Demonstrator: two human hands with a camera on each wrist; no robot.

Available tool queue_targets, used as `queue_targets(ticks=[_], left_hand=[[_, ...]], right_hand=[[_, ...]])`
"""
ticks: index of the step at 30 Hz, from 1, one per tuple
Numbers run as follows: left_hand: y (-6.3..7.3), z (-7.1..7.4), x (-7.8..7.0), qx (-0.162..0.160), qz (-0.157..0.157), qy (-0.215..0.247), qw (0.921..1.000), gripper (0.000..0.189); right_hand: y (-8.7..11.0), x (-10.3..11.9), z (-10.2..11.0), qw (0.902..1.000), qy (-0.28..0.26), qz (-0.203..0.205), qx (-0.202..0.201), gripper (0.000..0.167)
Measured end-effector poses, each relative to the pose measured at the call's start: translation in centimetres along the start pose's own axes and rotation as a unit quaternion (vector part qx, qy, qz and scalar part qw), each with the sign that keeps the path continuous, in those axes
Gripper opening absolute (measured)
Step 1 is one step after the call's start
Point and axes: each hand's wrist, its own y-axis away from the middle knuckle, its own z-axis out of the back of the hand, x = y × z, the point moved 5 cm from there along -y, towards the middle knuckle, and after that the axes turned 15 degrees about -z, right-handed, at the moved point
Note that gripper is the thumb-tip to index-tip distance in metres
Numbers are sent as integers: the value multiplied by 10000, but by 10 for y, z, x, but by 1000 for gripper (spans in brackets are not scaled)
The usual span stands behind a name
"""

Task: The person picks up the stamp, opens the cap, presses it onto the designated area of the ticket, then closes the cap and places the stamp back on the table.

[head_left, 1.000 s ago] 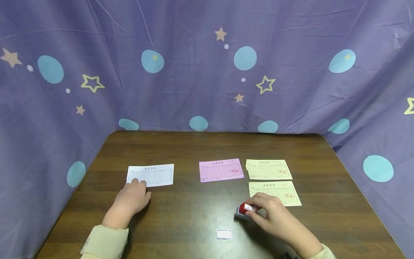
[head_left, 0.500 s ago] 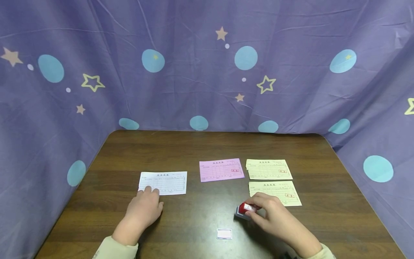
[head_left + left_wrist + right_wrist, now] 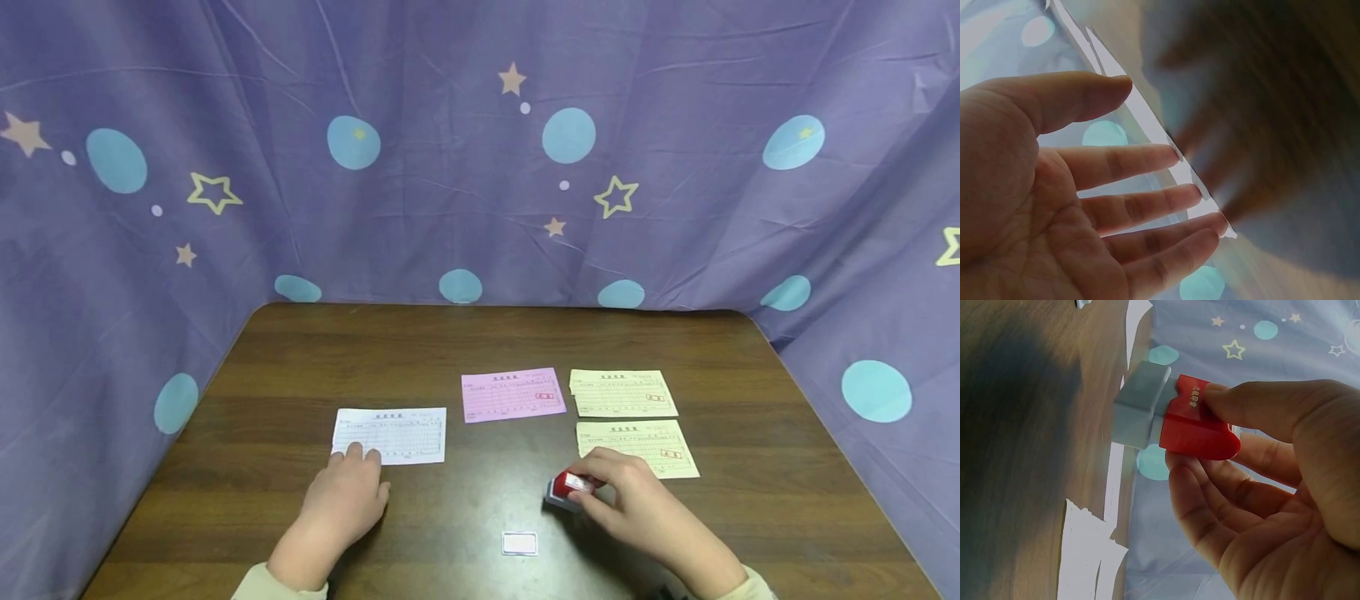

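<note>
My left hand (image 3: 347, 492) lies palm down with its fingertips on the lower left edge of a white printed slip (image 3: 390, 435). In the left wrist view its fingers (image 3: 1129, 206) are nearly straight, tips at the edge of the slip (image 3: 1150, 122). My right hand (image 3: 637, 504) pinches a stamp between thumb and fingers, by its red handle (image 3: 1197, 425); the grey base (image 3: 1138, 409) points toward the table. In the head view the stamp (image 3: 573, 485) is just in front of the lower yellow slip (image 3: 637, 437), which the hand partly covers.
A pink slip (image 3: 513, 394) with a red stamped mark lies at mid-table. An upper yellow slip (image 3: 624, 393), also marked, lies to its right. A small white rectangular piece with a dark border (image 3: 520, 543) is near the front. A purple curtain (image 3: 450, 167) surrounds the wooden table (image 3: 375, 333).
My left hand has slid the white slip rightward and toward me, closer to the middle. The right hand and stamp have stayed in place, as have the pink and yellow slips.
</note>
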Motion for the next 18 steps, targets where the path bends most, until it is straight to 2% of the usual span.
queue_targets(ticks=[11,18], left_hand=[[10,-5,-22,-78,-185,-73,9998,36],[15,-6,-35,80,-215,76,9997,41]], right_hand=[[-1,0,0,9999,102,-93,24,27],[-1,0,0,9999,7,-121,94,26]])
